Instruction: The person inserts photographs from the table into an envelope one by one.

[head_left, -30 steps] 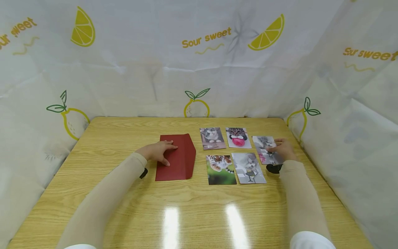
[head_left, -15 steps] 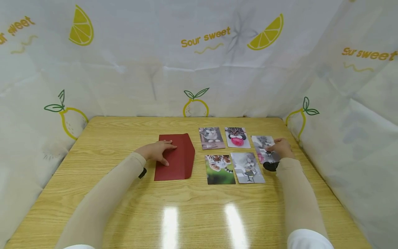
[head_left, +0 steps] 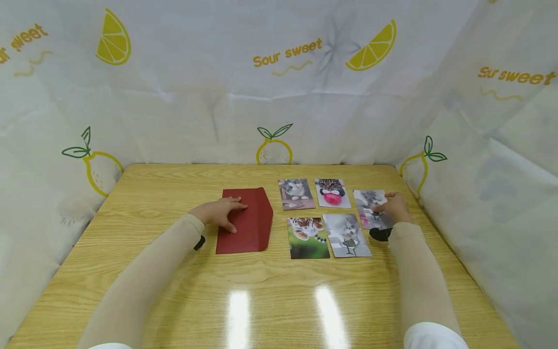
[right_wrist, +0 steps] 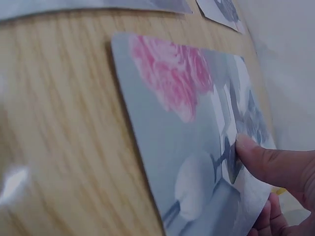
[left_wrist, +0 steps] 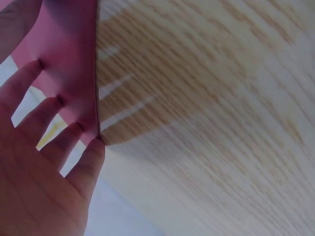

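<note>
A red envelope (head_left: pixel 248 237) lies on the table with its pointed flap to the right. My left hand (head_left: pixel 218 213) rests on its left part, fingers spread; in the left wrist view the fingertips touch the red paper (left_wrist: pixel 69 39). At the far right of the group, my right hand (head_left: pixel 396 207) pinches a photo card (head_left: pixel 367 199) by its right side. In the right wrist view the thumb presses the picture of this card (right_wrist: pixel 162 137), which shows a pink flower; other fingers reach behind its edge, partly hidden.
Between envelope and held card lie a grey-and-white cat card (head_left: pixel 296 194), a tabby card with a pink ball (head_left: pixel 333 194), a tiger card (head_left: pixel 308 240) and a greyish animal card (head_left: pixel 347 235). The wooden table (head_left: pixel 279 281) meets a lemon-print white sheet (head_left: pixel 196 121) behind and at both sides.
My right hand has shifted very slightly left, keeping its pinch on the photo card. The left hand stays on the envelope, and the other cards lie as before.
</note>
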`<control>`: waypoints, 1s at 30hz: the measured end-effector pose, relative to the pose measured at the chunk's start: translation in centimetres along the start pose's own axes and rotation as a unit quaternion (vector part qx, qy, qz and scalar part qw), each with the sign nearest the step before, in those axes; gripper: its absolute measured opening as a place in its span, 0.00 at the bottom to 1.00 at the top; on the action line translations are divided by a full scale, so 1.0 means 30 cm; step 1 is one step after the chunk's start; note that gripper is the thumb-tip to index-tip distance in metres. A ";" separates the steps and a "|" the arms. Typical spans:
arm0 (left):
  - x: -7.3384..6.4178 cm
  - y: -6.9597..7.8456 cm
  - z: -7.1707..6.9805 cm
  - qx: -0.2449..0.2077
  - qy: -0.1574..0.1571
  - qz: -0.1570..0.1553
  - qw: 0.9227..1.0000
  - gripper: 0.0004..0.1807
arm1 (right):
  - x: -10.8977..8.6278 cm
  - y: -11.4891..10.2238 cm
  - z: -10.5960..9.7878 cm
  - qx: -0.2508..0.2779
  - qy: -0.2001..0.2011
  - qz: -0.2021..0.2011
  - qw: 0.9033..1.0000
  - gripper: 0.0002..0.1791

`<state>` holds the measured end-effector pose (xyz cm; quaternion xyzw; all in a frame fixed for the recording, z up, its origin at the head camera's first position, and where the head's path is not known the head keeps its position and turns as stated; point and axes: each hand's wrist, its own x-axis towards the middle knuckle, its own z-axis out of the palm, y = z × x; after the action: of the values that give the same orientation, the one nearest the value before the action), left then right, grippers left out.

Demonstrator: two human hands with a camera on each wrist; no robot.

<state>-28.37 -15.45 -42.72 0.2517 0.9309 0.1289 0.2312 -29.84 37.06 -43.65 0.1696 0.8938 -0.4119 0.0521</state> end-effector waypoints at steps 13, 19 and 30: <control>-0.006 0.003 -0.003 0.005 0.006 0.012 1.000 0.43 | -0.022 0.040 -0.067 0.043 0.023 -0.104 0.993 0.31; -0.004 0.003 -0.002 0.004 0.007 0.010 1.000 0.43 | -0.062 -0.006 -0.127 0.067 0.053 -0.106 0.991 0.31; -0.004 0.003 -0.001 -0.002 0.000 0.002 1.000 0.44 | -0.145 -0.148 -0.181 0.349 0.072 -0.101 0.929 0.33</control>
<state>-28.25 -15.44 -42.60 0.2533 0.9301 0.1314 0.2313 -27.05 37.34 -35.89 0.1147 0.7072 -0.6879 -0.1165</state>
